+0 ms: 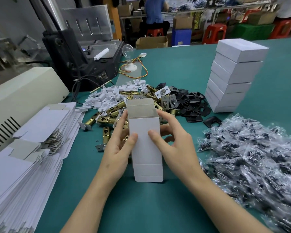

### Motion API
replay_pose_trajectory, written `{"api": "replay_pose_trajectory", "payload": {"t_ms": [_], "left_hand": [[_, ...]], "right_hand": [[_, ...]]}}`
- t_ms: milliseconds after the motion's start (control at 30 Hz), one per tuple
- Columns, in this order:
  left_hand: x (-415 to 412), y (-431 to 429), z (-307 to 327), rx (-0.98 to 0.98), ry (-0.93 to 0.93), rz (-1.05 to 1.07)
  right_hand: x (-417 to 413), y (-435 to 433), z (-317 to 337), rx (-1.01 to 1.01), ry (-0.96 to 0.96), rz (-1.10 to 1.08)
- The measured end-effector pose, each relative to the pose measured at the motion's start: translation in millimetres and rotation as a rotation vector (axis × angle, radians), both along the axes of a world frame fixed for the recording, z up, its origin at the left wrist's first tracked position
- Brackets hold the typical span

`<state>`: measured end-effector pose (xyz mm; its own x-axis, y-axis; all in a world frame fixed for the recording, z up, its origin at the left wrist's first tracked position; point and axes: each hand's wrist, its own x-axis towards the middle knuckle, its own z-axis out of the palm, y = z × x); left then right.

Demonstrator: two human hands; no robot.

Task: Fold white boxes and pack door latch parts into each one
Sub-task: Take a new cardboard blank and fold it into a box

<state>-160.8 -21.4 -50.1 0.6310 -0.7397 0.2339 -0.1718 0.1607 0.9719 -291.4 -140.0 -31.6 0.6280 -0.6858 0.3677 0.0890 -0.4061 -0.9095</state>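
- Task's thing: plain white cardboard carton (145, 143), opened into a rectangular tube, held just above the teal surface (158, 207), centred in front of the person.
- Long axis runs near-to-far, away from the body, with the far end raised. Far end is open and its tuck flap stands up; the near flap is also unfolded.
- Left hand (119, 148): fingers curled round the carton's left wall, thumb pressed on the top face.
- Right hand (173, 145): same hold on the right wall, thumb on top, index finger reaching to the far right corner.
- Key relation: the open far mouth is right at both sets of fingertips, neither hand clearly nearer. My guess is an end flap gets tucked next.
- Pile of brass cylindrical latch bolts (111, 115) lies just beyond the far end, left-hand side. Heap of clear plastic hardware bags (250, 157) is off to the right, nearer the right hand.
- Stack of closed white boxes (232, 78) stands far right; flat white carton blanks (32, 148) are stacked at left.
- Writing: none readable. Carton, blanks and boxes look unprinted.
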Motion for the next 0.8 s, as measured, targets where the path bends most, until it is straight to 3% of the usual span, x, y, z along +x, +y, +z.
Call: {"api": "replay_pose_trajectory", "payload": {"t_ms": [167, 800], "left_hand": [[-2.7, -1.7, -2.2, -0.001, -0.087, -0.01], [-1.0, 0.6, 0.9, 0.041, -0.12, 0.126]], "right_hand": [[0.5, -3.3, -1.0, -0.001, 0.046, 0.001], [0.3, -3.4, 0.5, 0.155, 0.097, 0.081]]}}
